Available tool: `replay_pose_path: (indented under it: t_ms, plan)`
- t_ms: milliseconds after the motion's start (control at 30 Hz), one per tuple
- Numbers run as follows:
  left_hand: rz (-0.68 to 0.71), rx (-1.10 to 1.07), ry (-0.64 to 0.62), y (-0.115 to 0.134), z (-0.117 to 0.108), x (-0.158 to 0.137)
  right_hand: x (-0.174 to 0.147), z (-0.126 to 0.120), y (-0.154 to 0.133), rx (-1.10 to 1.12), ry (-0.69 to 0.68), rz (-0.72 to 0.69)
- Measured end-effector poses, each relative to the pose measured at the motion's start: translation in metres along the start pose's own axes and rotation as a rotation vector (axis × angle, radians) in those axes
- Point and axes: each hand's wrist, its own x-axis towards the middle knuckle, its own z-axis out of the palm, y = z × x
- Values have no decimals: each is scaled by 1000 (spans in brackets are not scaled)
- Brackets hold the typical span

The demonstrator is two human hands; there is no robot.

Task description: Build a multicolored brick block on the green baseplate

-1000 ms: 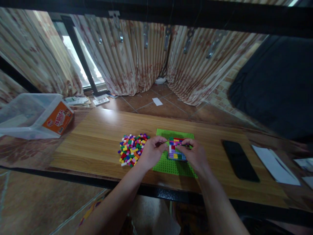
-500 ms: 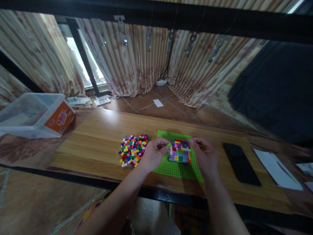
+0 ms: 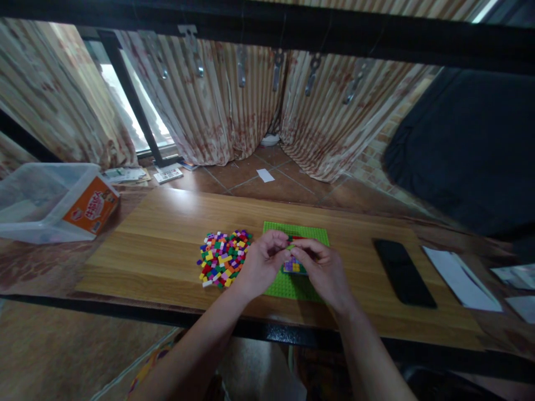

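Observation:
My left hand [image 3: 263, 260] pinches a small light-green toy brick [image 3: 290, 247] between thumb and fingertips. From the right, my right hand [image 3: 324, 270] meets it there, its thumb and fingers closed at the same brick. Both hands hover over a multicoloured brick build [image 3: 294, 266], which stands on a green studded baseplate [image 3: 276, 288]. My fingers hide most of the build; a purple, yellow and blue strip shows below them. Just left of my left hand lies a loose pile of small coloured bricks [image 3: 221, 259].
The wooden board [image 3: 146, 245] carries the baseplate, the pile and a black phone [image 3: 404, 273] at the right. Beyond the phone lies white paper [image 3: 462, 278]. A clear plastic bin [image 3: 54, 200] with an orange label stands at far left. A dark bar [image 3: 267, 25] with hanging metal hooks crosses overhead.
My right hand has moved left from the build's right side to meet my left fingertips at the light-green brick. It now covers much of the build. The view has shifted slightly.

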Motion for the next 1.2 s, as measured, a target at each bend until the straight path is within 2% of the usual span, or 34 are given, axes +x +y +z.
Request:
replay_pose_path:
  t_ms: [200,300,367,500,600,733,967,1200]
  plan:
    - [51,103,-63,6,-4,-3,0,2,0,242,-21,79]
    - [68,115,-104,6,-7,-3,2,1,1,298,28,122]
    - [84,136,-81,3,-10,-1,3,-3,3,287,98,141]
    - [56,240,86,-6,-20,7,6,-19,9,161,242,98]
    - [-7,358,159,-12,-27,10,7,-27,14,-28,240,-22]
    - [-9,472,128,-15,-28,9,6,-24,17,-241,135,-146]
    - [-31,534,25,-13,-19,4,5,-18,19,-464,44,-217]
    - [-21,529,18,-17,-19,4,7,-13,22,-493,117,-210]
